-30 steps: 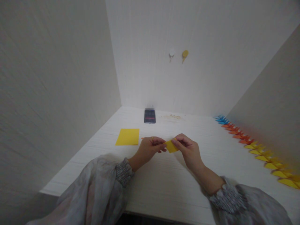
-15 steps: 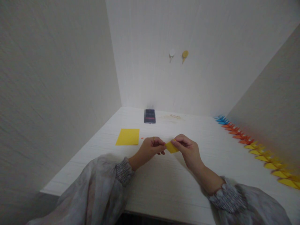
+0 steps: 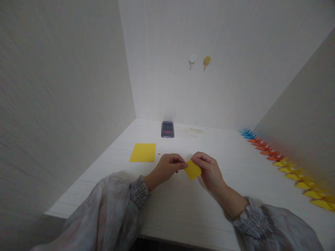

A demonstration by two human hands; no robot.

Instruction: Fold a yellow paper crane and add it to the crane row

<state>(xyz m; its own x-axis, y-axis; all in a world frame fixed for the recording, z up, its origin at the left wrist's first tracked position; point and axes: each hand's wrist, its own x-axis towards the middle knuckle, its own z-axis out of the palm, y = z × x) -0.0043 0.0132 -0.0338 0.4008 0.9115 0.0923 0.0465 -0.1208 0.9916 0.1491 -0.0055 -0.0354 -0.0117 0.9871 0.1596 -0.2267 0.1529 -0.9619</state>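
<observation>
Both hands meet over the middle of the white table (image 3: 183,205). My left hand (image 3: 167,167), with a ring on one finger, pinches the left corner of a small folded yellow paper (image 3: 193,169). My right hand (image 3: 209,169) grips the paper's upper right edge with closed fingers. The paper faces me as a small tilted square held just above the tabletop. A flat stack of yellow paper sheets (image 3: 142,152) lies to the left of my left hand.
A row of folded paper pieces (image 3: 285,164), blue then orange then yellow, runs along the right wall. A small dark device (image 3: 167,129) lies near the back wall. Two pins (image 3: 199,61), white and yellow, stick in the back wall. Walls close three sides.
The yellow paper has turned toward me and dropped slightly, showing more of its face. Both hands shifted a little lower and kept their grip.
</observation>
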